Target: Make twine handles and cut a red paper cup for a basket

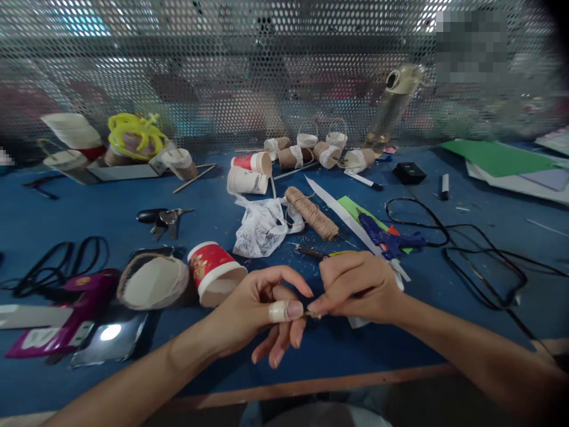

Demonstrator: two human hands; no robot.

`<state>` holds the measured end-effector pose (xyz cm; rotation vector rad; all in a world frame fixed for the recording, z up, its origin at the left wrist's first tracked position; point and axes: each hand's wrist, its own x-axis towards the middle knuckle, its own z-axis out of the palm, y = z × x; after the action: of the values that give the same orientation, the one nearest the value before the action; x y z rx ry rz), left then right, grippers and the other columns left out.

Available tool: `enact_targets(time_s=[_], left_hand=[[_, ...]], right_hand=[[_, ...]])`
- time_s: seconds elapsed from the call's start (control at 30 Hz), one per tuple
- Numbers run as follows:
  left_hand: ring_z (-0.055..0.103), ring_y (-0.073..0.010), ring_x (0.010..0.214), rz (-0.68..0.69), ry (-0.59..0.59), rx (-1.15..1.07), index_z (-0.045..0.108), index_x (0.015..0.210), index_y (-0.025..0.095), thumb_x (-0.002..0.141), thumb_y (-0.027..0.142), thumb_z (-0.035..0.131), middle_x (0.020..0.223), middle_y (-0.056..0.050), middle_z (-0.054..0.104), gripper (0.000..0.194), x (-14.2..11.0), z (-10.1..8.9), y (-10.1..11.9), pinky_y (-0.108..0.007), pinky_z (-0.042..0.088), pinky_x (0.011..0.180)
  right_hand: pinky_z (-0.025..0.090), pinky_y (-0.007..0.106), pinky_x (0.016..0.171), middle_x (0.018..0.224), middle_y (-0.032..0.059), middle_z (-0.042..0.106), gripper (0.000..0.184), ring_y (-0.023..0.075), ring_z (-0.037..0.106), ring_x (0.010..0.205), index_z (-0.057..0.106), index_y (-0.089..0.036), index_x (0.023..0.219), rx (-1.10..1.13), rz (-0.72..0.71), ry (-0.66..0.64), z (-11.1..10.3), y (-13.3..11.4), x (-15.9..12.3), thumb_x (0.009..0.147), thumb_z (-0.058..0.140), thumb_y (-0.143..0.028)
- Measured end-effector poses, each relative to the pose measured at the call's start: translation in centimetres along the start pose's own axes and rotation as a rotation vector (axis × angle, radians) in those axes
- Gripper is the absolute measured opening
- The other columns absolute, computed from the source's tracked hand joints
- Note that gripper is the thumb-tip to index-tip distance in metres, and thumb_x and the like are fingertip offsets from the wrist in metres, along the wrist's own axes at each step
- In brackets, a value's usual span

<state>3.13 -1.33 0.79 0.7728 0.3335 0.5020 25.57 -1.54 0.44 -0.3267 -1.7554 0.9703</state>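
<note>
My left hand [267, 311], with a bandage round its thumb, pinches a small tan piece [313, 315] between thumb and finger; its other fingers are loosely spread. On the same piece, the fingertips of my right hand [360, 284] are closed from the other side. What the piece is cannot be made out, as the fingers cover most of it. Just behind my right hand lie scissors [311, 252] with a yellow handle, partly covered. A spool of brown twine [312, 213] and a bunch of white lace [261, 225] rest beyond. A red paper cup [213, 273] lies tipped beside my left hand.
Right of the twine lies a blue glue gun [391, 237] with a black cord [484, 237]. At left are a purple glue gun [84, 308], a phone [111, 338], a twine-wrapped cup [153, 281] and keys [168, 220]. Small decorated cups [296, 157] and a bottle [393, 107] stand near the mesh screen.
</note>
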Motion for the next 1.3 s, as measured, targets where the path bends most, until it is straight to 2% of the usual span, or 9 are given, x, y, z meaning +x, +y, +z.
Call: enact_targets(time_s=[0.2,0.4,0.6,0.8,1.03,1.3], left_hand=[[0.071,-0.0093,0.044,0.083,0.002,0.010,0.070,0.103,0.017,0.097,0.021,0.074,0.076,-0.004,0.082,0.008,0.2,0.1,-0.1,-0.006,0.049,0.035],[0.075,-0.0093,0.051,0.186,0.026,0.026,0.071,0.102,0.019,0.098,0.014,0.072,0.081,-0.002,0.083,0.007,0.2,0.0,-0.2,-0.005,0.053,0.040],[0.075,-0.0087,0.049,0.199,0.004,0.036,0.072,0.104,0.020,0.098,0.016,0.072,0.080,-0.002,0.084,0.007,0.2,0.1,-0.1,-0.005,0.052,0.039],[0.075,-0.0085,0.050,0.261,0.032,0.059,0.073,0.102,0.021,0.098,0.016,0.072,0.082,-0.001,0.084,0.007,0.1,0.5,0.2,-0.005,0.053,0.040],[0.077,-0.0108,0.053,0.328,0.115,0.120,0.073,0.100,0.021,0.095,0.015,0.075,0.083,-0.001,0.084,0.008,0.1,0.3,0.4,-0.006,0.054,0.040],[0.077,-0.0115,0.058,0.336,0.260,0.181,0.070,0.092,0.017,0.088,0.010,0.082,0.079,0.000,0.082,0.015,0.1,0.6,0.7,-0.009,0.057,0.044]], right_hand=[[0.048,0.023,0.056,0.071,0.0018,0.069,0.018,0.0107,0.061,0.061,0.083,-0.018,0.107,-0.082,-0.055,0.076,0.6,-0.1,-0.3,0.090,0.079,-0.015],[0.045,0.024,0.053,0.070,0.0005,0.067,0.033,0.0104,0.059,0.059,0.082,-0.023,0.114,-0.162,-0.008,0.134,0.9,-0.4,-0.4,0.086,0.080,-0.006],[0.040,0.024,0.051,0.063,-0.0032,0.060,0.035,0.0096,0.051,0.055,0.084,-0.031,0.110,0.015,0.156,0.136,1.2,-0.5,-0.4,0.083,0.082,-0.009],[0.042,0.022,0.054,0.061,-0.0050,0.056,0.036,0.0086,0.051,0.057,0.084,-0.034,0.108,0.161,0.329,0.153,1.6,-0.9,-0.3,0.078,0.088,-0.014],[0.037,0.021,0.049,0.061,-0.0045,0.054,0.033,0.0073,0.044,0.053,0.085,-0.032,0.107,0.257,0.445,0.239,2.1,-1.0,-0.3,0.077,0.089,-0.018],[0.036,0.020,0.049,0.061,-0.0054,0.052,0.035,0.0062,0.042,0.052,0.082,-0.034,0.113,0.350,0.508,0.226,2.4,-1.2,-0.5,0.082,0.085,-0.018]])
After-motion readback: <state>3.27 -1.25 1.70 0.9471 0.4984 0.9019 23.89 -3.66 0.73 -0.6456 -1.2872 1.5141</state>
